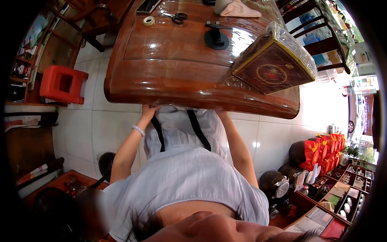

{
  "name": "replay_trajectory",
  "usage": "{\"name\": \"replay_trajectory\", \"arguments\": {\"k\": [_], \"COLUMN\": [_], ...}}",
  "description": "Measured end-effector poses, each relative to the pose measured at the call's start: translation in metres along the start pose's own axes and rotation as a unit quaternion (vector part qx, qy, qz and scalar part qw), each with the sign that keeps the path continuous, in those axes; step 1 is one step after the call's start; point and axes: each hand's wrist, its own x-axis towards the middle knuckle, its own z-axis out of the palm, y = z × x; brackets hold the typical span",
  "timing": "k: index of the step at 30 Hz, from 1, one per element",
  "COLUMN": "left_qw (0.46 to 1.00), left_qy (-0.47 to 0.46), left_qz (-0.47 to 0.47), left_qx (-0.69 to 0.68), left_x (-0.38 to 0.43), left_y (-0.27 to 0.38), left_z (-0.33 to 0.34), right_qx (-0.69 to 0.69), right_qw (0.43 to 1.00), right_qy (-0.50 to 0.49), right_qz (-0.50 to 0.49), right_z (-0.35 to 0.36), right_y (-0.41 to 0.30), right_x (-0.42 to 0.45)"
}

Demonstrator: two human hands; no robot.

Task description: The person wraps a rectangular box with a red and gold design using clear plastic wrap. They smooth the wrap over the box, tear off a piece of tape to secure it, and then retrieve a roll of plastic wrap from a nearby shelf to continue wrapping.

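My left hand [150, 109], a pale bangle [138, 130] on its wrist, is at the near edge of the brown wooden table [169, 72], its fingertips partly hidden by the edge. My right hand [222, 113] reaches under the same edge, its fingers out of sight. Clear plastic film covers the tabletop. A dark decorated box [272, 72] wrapped in clear film stands tilted at the right. Farther back are a black stand [216, 39], black-handled scissors [177, 18] and a roll of tape [148, 21].
A phone [148, 5] and a pink cloth [240, 9] lie at the table's far side. A red plastic stool [63, 84] is on the left. A dark wooden chair [323, 36] stands at the right, above several red-covered jars [323, 154] and a compartmented shelf [338, 193].
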Motion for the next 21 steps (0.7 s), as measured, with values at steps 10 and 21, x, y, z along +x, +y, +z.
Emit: {"name": "replay_trajectory", "arguments": {"k": [10,21], "left_qw": [0.988,0.982], "left_qy": [-0.013,-0.028], "left_qz": [-0.126,-0.183], "left_qx": [-0.086,-0.039], "left_x": [-0.070,-0.100], "left_y": [0.015,0.017], "left_z": [-0.020,0.006], "right_qx": [0.062,-0.284], "right_qw": [0.971,0.952], "right_qy": [-0.041,0.005], "right_qz": [0.226,0.113], "right_z": [-0.040,-0.084], "right_y": [-0.106,-0.151], "right_x": [-0.075,-0.096]}}
